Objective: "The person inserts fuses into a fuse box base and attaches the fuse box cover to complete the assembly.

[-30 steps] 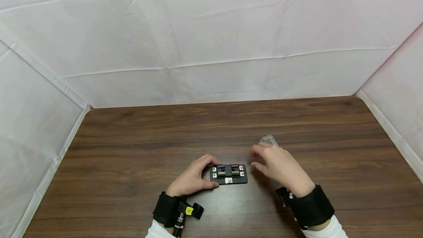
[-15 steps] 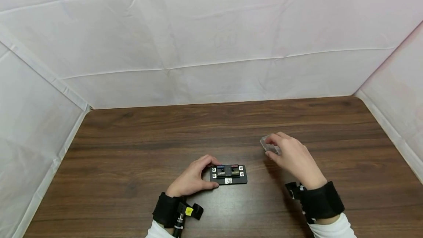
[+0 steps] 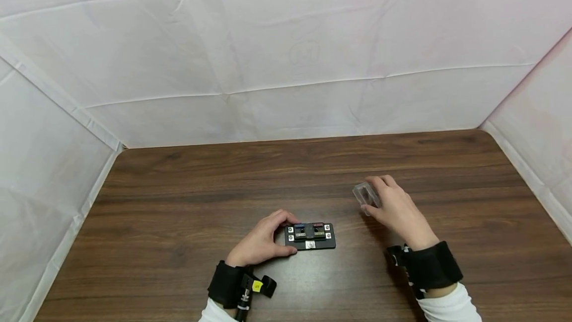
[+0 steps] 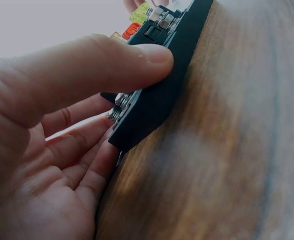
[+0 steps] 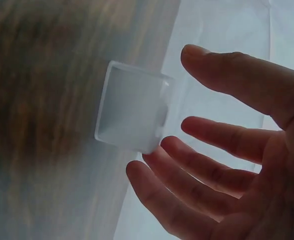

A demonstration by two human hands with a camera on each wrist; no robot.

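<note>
Clear plastic cover (image 3: 365,196), lying on the wooden table (image 3: 178,202) to the right of and a little beyond the black fuse block (image 3: 310,235). In the right wrist view the cover (image 5: 132,106) shows as a shallow, frosted, box-like piece with rounded corners. The right hand (image 3: 395,207) is beside it with fingers spread and only slightly bent; the fingertips (image 5: 151,159) reach the cover's near edge, but whether they touch it or sit just short of it cannot be told. No finger is curled round the cover.

Fuse block, flat on the table near the front edge, carrying small coloured fuses and silvery screws on its top face. The left hand (image 3: 259,241) grips its left end: in the left wrist view the thumb (image 4: 112,65) presses on the near long side of the block (image 4: 156,95) and the fingers (image 4: 82,145) are curled against the end and the far side, so the block is pinched and held steady.

Judged step: reaching for the cover while the block is braced. The next move would call for closing the fingers on the cover's edges without letting the slick plastic skate away, then keeping it level and turned to match the block's outline
</note>
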